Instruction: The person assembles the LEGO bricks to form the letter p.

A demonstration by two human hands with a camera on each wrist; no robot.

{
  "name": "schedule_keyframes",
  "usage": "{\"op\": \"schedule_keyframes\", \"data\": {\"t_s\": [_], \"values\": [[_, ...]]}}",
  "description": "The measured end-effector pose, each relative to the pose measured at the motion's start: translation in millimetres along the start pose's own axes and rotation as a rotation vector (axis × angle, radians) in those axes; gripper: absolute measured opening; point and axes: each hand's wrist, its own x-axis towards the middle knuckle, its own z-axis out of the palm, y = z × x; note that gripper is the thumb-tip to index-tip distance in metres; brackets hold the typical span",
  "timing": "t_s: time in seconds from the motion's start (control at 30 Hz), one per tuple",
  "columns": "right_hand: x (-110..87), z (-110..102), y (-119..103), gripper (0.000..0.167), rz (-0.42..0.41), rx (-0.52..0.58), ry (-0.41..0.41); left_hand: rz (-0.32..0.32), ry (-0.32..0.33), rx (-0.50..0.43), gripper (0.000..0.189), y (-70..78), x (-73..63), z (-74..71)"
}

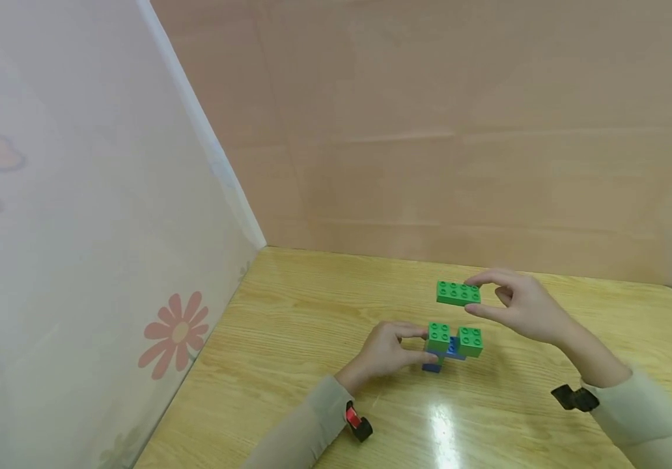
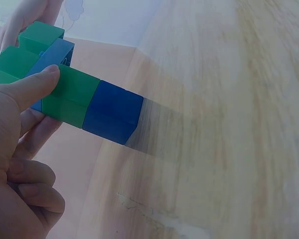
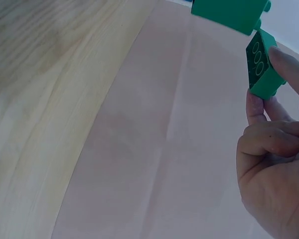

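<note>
A stack of toy building bricks stands on the table, gripped between the thumb and fingers of my left hand point(image 1: 387, 350). At its foot is a dark blue brick point(image 2: 113, 112), with a green brick point(image 2: 70, 95) above it. Higher up lies a blue brick point(image 1: 453, 347) that juts to the right. Two green studded bricks, a left one point(image 1: 438, 337) and a right one point(image 1: 470, 342), sit on top with a gap between them. My right hand point(image 1: 523, 306) pinches a long green brick point(image 1: 458, 293) by its right end, held in the air beyond the stack, studs up.
The wooden table point(image 1: 312, 299) meets a tan covered wall point(image 1: 430, 163) at the back. On the left rises a pale panel point(image 1: 107, 195) with a printed pink flower point(image 1: 180, 333). Dark bands are worn at both sleeve cuffs.
</note>
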Motion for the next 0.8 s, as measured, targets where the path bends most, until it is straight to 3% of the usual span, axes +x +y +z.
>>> {"op": "schedule_keyframes", "data": {"t_s": [0.27, 0.8], "values": [[-12.3, 8, -9, 0.039, -0.035, 0.011, 0.008, -0.027, 0.008, 0.010, 0.049, 2.5, 0.2, 0.8], [-30.9, 22, -17, 0.043, -0.081, 0.028, 0.011, -0.006, 0.007, 0.018, 0.048, 1.6, 0.3, 1.1]]}}
